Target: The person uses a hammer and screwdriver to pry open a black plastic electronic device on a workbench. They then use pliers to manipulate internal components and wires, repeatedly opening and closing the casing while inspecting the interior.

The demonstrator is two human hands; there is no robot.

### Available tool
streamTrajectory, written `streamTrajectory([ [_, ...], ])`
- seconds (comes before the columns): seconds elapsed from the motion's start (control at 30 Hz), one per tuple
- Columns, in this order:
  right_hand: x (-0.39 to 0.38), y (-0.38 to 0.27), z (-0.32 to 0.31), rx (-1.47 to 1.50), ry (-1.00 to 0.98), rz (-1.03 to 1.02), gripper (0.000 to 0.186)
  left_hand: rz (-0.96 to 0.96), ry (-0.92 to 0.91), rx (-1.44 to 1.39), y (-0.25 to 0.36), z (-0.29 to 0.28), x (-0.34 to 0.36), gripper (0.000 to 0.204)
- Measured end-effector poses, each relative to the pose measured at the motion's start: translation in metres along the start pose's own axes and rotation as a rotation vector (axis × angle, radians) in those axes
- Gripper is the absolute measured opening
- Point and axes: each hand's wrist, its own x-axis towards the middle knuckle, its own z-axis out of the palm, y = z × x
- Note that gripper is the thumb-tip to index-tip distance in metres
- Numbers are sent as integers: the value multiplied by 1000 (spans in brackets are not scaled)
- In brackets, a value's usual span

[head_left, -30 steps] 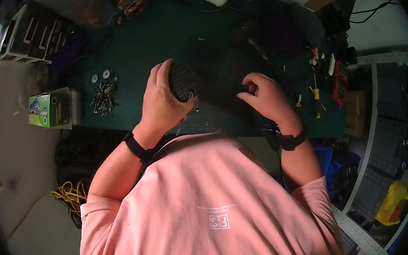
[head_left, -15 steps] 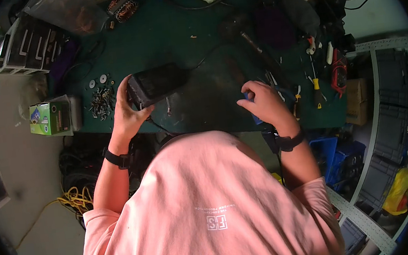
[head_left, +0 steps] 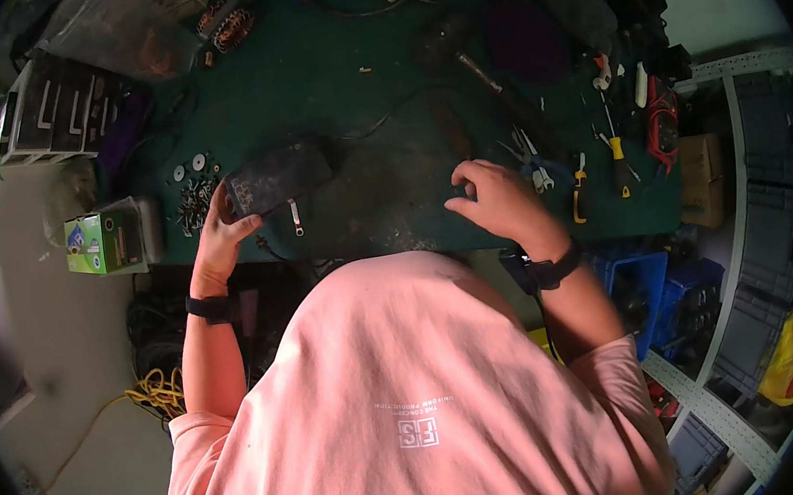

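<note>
A black, box-shaped device [head_left: 284, 174] with a worn, dusty end rests on the green worktable or just above it; I cannot tell which. My left hand [head_left: 223, 235] grips its left end, thumb along the near side and fingers round the far side. A small wrench [head_left: 296, 217] with a reddish ring end shows at its near edge. To the right, my right hand [head_left: 496, 200] hovers over the table with bent fingers, thumb and forefinger apart and nothing visible between them. Beyond it lies a dark reddish tool [head_left: 453, 130]. Pliers [head_left: 538, 173] lie beside that hand.
Loose screws [head_left: 197, 205] and washers [head_left: 199, 161] lie left of the device. A hammer [head_left: 480, 72], a yellow screwdriver [head_left: 620, 166], yellow-handled cutters [head_left: 580, 191] and red test leads [head_left: 662, 128] are on the right. A green box [head_left: 99, 245] stands at the left edge.
The black device has moved left and lower, with my left hand still on it. The blue handle under my right hand has gone from sight. The view has shifted slightly.
</note>
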Motion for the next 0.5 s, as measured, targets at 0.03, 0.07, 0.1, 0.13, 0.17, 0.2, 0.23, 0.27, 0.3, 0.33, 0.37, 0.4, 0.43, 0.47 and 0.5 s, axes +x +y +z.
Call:
streamTrajectory([
  [0.03,1,-1,3,18,18,-16,31,-65,16,-57,6,3,-1,93],
  [0.07,3,-3,5,35,36,-33,31,-62,16,-23,6,3,1,93],
  [0.1,5,-6,7,39,38,-48,31,-58,18,9,5,2,3,94],
  [0.13,8,-10,9,42,39,-63,31,-54,21,41,4,1,4,94],
  [0.17,11,-13,11,46,40,-79,31,1,-5,80,3,1,5,94],
  [0.2,14,-16,15,48,54,-115,30,55,-27,117,1,2,6,95],
  [0.23,18,-17,21,50,67,-152,30,110,-49,155,1,3,5,95],
  [0.27,21,-20,25,52,80,-189,29,144,-42,222,0,6,3,97],
  [0.3,24,-26,27,62,104,-236,29,180,-35,286,1,13,0,99],
  [0.33,25,-33,27,72,127,-282,28,212,-28,349,1,22,-3,101],
  [0.37,25,-41,27,83,149,-328,28,230,21,451,5,32,-8,103],
  [0.4,23,-51,24,116,151,-354,27,265,37,507,3,36,-12,103],
  [0.43,23,-59,22,80,194,-417,27,299,54,563,1,38,-15,102],
  [0.47,23,-66,21,44,236,-480,28,338,71,621,1,41,-18,103],
  [0.5,24,-71,21,8,282,-542,29,381,86,681,2,43,-21,103],
])
